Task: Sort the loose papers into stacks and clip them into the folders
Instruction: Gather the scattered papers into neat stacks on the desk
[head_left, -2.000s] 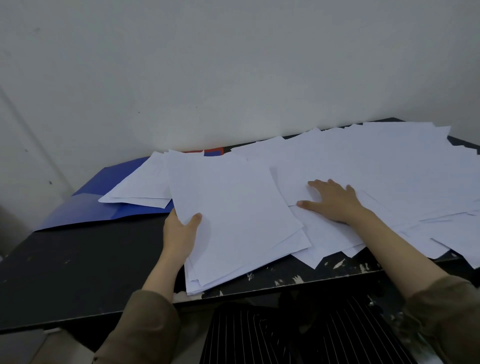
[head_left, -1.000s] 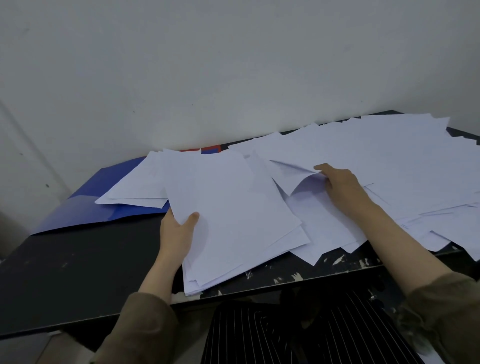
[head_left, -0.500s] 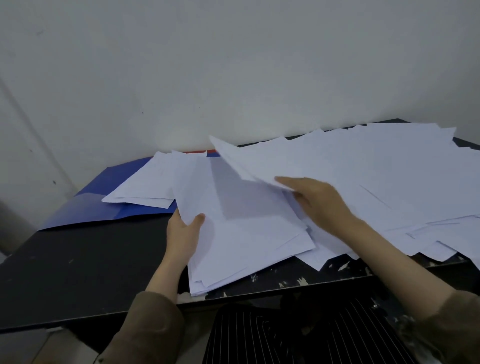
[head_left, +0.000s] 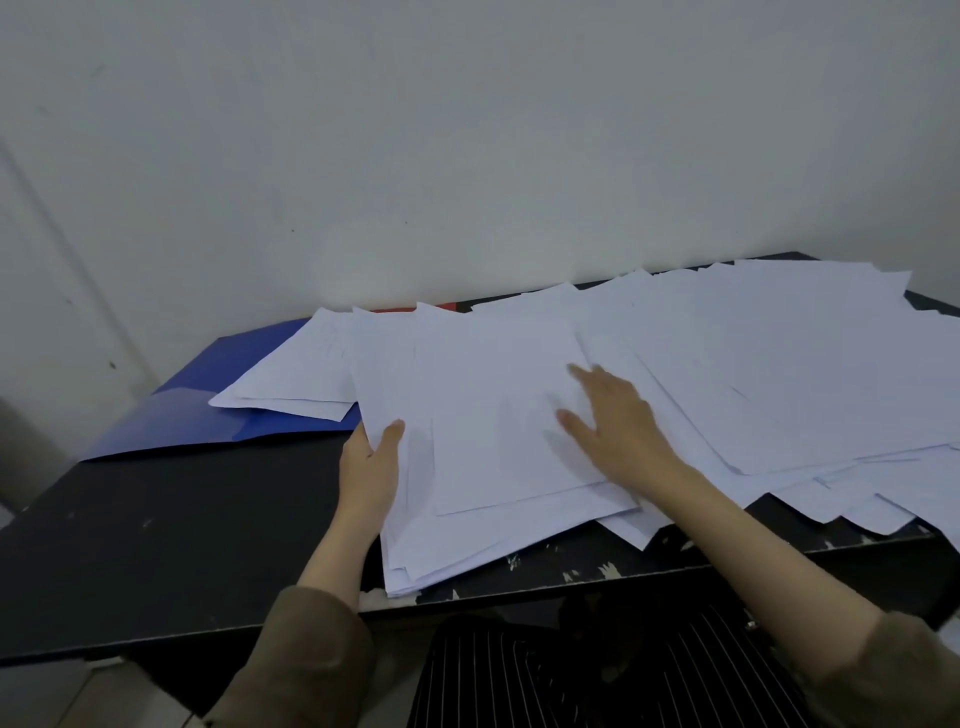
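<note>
**Hands on a stack of white paper at a black table**

Paper covers most of a scuffed black table (head_left: 156, 545) set against a plain pale wall (head_left: 467, 130). The sheets are thin, smooth, white and rectangular. Nearest the person lies an uneven stack (head_left: 493, 441), its near corner overhanging the table edge. The left hand (head_left: 370, 467) grips the stack's left edge, thumb on top. The right hand (head_left: 618, 421) lies flat and open on the top sheet, fingers spread. A wide loose spread of sheets (head_left: 779, 364), too many to count, fans out to the right. One glossy blue folder (head_left: 208, 410) lies open at the left, with a few sheets (head_left: 296, 379) on it.
</note>
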